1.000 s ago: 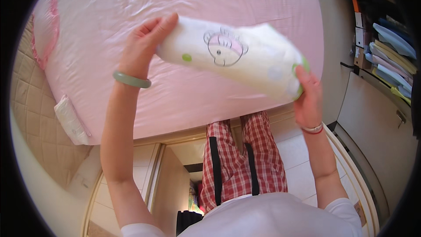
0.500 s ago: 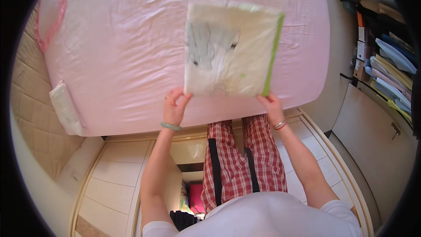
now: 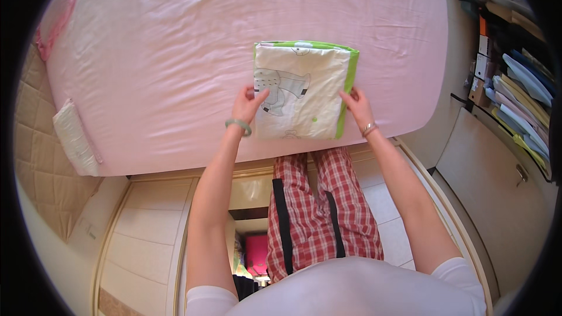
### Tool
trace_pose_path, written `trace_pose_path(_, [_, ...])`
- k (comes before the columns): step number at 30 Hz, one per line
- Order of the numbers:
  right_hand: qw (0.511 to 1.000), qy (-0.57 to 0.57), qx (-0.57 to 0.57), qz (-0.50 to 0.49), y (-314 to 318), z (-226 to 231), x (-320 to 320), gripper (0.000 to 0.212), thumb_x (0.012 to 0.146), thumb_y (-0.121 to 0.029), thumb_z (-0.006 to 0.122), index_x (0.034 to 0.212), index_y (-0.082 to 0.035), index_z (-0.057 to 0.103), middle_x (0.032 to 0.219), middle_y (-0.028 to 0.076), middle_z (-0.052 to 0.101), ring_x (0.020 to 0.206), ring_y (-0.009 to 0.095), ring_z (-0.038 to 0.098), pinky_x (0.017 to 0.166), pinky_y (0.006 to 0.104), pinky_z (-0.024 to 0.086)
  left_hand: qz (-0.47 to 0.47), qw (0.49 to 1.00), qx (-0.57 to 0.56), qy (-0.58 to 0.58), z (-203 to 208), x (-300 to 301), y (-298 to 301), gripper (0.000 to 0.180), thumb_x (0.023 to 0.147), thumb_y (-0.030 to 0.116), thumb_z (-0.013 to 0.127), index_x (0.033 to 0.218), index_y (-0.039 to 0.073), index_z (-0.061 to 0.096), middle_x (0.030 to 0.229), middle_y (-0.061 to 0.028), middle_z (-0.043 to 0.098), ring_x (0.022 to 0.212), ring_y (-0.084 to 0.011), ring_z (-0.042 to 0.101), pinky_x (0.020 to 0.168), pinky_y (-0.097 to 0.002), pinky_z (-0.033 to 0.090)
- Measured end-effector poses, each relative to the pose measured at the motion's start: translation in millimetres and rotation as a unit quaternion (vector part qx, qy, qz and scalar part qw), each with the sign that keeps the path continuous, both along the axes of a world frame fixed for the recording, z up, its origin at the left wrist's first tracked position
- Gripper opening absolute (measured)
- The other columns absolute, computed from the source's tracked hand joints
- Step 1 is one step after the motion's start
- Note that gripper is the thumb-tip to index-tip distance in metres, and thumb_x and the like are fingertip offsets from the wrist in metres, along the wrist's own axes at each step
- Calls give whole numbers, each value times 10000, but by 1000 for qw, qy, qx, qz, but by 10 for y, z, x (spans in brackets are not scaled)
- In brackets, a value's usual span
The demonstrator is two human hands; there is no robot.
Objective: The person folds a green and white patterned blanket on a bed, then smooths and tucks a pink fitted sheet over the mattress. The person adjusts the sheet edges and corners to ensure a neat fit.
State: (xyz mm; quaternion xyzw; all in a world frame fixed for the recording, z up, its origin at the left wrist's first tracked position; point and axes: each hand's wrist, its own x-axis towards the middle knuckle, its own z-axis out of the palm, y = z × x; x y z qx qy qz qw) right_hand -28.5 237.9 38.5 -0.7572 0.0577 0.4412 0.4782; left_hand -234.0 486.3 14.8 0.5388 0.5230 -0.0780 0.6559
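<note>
A folded cream cloth [image 3: 313,96] with green edging and a grey animal print is between my hands, over the near part of the pink-sheeted bed [image 3: 175,58]. Its layers show along the far edge. My left hand [image 3: 246,104] grips its left side, thumb on the top face and fingers mostly out of sight behind the edge. On the right, my right hand [image 3: 356,107] pinches the green border between thumb and fingers. Whether the cloth's underside rests on the sheet, I cannot tell.
A white folded bundle [image 3: 76,137] lies at the bed's left near corner, beside a beige quilted panel [image 3: 38,140]. Pink ruffled fabric [image 3: 61,6] sits at the far left. To the right are stacked folders [image 3: 524,105] and a cabinet door [image 3: 489,169]. My legs stand against the bed's near edge.
The cloth has come down and looks smaller, its far edge now nearer me. My hands have shifted from its near corners up along its left and right sides.
</note>
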Motion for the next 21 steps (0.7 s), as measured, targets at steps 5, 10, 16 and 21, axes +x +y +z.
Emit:
trace_pose_path(5, [985,-126,-108,49,530,-105,548,448,836,-379,715,1007,26,629,879,63,640,794,120,557,695,277,456,16,999,39,23,57,683,314,522,815,358,735,1155,9,548,907,-80,662,756,-141,595,695,-298,489])
trace_pose_path(10, [988,-132,-73,-11,573,-108,558,493,818,-377,731,1083,20,607,958,83,650,845,152,592,748,289,477,81,991,97,40,-65,571,362,490,825,361,717,1147,23,566,951,-93,628,811,-145,574,720,-305,480])
trace_pose_path(16, [993,-64,-103,-16,121,-246,196,570,814,-351,740,1177,43,545,1111,139,633,996,187,608,855,313,491,140,969,205,19,-148,127,-300,419,826,337,714,1064,9,608,987,-137,602,877,-219,556,781,-352,465])
trace_pose_path(21, [993,-3,-88,81,-187,-198,-460,622,785,-349,765,1189,64,536,1109,156,636,995,211,611,869,334,487,15,972,154,179,-178,-580,-734,438,793,349,741,1021,1,606,1004,-143,607,914,-249,561,836,-372,454])
